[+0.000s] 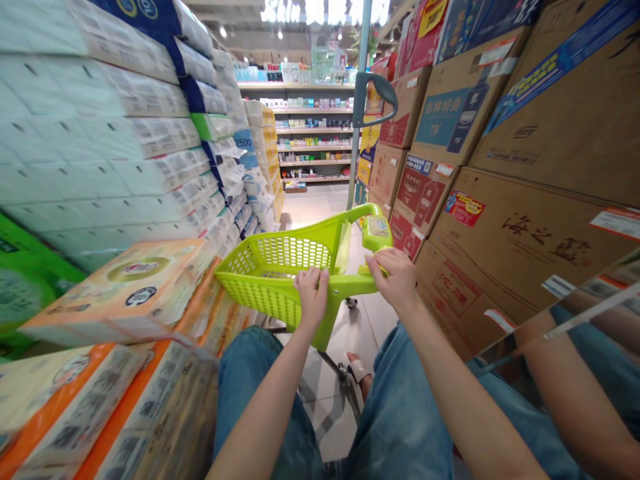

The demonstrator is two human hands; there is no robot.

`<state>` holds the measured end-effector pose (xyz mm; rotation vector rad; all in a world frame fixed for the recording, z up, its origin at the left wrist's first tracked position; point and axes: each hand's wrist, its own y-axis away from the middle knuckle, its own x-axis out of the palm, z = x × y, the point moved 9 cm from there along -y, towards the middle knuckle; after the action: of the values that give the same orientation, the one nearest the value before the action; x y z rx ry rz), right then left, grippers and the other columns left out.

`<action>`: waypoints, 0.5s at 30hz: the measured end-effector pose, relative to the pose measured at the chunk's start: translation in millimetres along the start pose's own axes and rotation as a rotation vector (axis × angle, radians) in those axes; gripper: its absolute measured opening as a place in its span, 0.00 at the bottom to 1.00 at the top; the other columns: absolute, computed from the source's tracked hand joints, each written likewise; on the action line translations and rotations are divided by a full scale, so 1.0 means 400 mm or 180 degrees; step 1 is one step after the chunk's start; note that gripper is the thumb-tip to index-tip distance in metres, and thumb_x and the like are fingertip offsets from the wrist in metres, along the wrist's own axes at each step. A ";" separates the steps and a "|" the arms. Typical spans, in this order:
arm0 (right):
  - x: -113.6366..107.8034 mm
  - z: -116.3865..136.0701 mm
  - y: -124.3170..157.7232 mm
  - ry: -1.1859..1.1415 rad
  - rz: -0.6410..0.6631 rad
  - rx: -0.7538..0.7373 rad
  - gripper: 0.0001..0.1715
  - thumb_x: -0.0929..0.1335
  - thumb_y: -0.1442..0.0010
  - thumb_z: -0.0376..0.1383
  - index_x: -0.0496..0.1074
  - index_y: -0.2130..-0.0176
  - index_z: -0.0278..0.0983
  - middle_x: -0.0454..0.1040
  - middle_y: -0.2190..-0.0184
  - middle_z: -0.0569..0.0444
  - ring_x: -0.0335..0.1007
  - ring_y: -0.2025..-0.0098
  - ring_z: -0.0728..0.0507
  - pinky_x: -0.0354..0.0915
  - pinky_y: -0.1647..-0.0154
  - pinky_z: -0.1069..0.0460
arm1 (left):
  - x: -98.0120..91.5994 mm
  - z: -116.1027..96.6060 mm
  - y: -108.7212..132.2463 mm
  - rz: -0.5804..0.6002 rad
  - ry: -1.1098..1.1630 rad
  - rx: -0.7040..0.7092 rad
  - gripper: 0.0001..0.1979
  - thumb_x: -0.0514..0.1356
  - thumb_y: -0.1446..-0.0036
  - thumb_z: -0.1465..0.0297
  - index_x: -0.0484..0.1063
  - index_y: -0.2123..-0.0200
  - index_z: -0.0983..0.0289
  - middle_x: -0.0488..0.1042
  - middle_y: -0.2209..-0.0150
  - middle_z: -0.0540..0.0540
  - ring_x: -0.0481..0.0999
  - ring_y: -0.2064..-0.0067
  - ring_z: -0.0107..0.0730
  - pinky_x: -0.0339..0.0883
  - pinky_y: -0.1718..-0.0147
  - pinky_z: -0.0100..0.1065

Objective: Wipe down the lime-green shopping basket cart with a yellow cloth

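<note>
- Holding a lime-green basket cart (280,267) by its near end, in the middle of a shop aisle, just ahead of the knees.
- Wrapped the left hand (311,293) over the basket's rear rim, fingers curled down inside and thumb outside, clamped on the plastic.
- Closed the right hand (395,277) round the green handle (377,230) at the cart's right rear corner, fingers folded tight on the bar below a small label.
- Held both hands near each other, with a short stretch of rim bare between them.
- Could not tell through the mesh walls whether anything lay in the basket.
- Had the cart standing on pale floor tiles (310,207), with one small wheel (351,303) showing just under the right hand.
- Wore blue jeans (400,413), with a sandalled foot (359,373) set between the legs, below the cart's frame.
- Had stacked tissue packs (125,287) along the left, white and blue higher up, orange and cream lower down, the nearest just beside the basket's left wall.
- Had a wall of brown cardboard boxes (525,247) with red and blue labels on the right, close to the right arm.
- Faced a grey loop grip (375,99) on a pale pole (361,40) rising beyond the cart.
- Looked towards shelves (315,133) of small goods at the far end of the aisle.
</note>
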<state>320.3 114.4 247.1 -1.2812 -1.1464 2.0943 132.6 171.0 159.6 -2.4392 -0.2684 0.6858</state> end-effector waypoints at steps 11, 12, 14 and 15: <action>0.140 0.195 0.000 -0.0079 0.1009 -0.1037 0.25 0.69 0.39 0.52 0.72 0.51 0.38 0.78 0.55 0.49 0.68 0.51 0.39 0.59 0.49 0.45 | -0.124 0.208 -0.155 -0.0210 0.0495 -0.0299 0.20 0.49 0.38 0.59 0.65 0.79 0.59 0.68 0.76 0.50 0.69 0.67 0.34 0.65 0.62 0.35; 0.152 0.196 -0.008 -0.0134 0.1129 -0.1175 0.28 0.70 0.41 0.53 0.71 0.48 0.38 0.77 0.53 0.48 0.68 0.50 0.38 0.59 0.47 0.45 | -0.136 0.221 -0.170 -0.0172 0.0506 -0.0320 0.20 0.50 0.39 0.58 0.67 0.79 0.59 0.69 0.76 0.50 0.71 0.67 0.35 0.66 0.62 0.35; 0.173 0.195 -0.028 -0.0168 0.1297 -0.1368 0.32 0.73 0.43 0.52 0.69 0.46 0.38 0.75 0.50 0.47 0.66 0.47 0.37 0.58 0.45 0.44 | -0.151 0.238 -0.195 -0.0079 0.0530 -0.0333 0.20 0.52 0.40 0.57 0.70 0.79 0.60 0.72 0.76 0.51 0.73 0.66 0.36 0.68 0.62 0.36; 0.185 0.196 -0.038 -0.0140 0.1355 -0.1427 0.33 0.74 0.44 0.50 0.68 0.45 0.38 0.75 0.49 0.47 0.66 0.47 0.37 0.57 0.45 0.44 | -0.157 0.243 -0.207 -0.0022 0.0543 -0.0334 0.20 0.53 0.41 0.57 0.71 0.79 0.61 0.73 0.76 0.52 0.74 0.65 0.37 0.69 0.62 0.36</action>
<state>215.2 141.7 239.4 -1.8271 -1.5341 2.2381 25.2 263.8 166.5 -2.5771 -0.2500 0.4675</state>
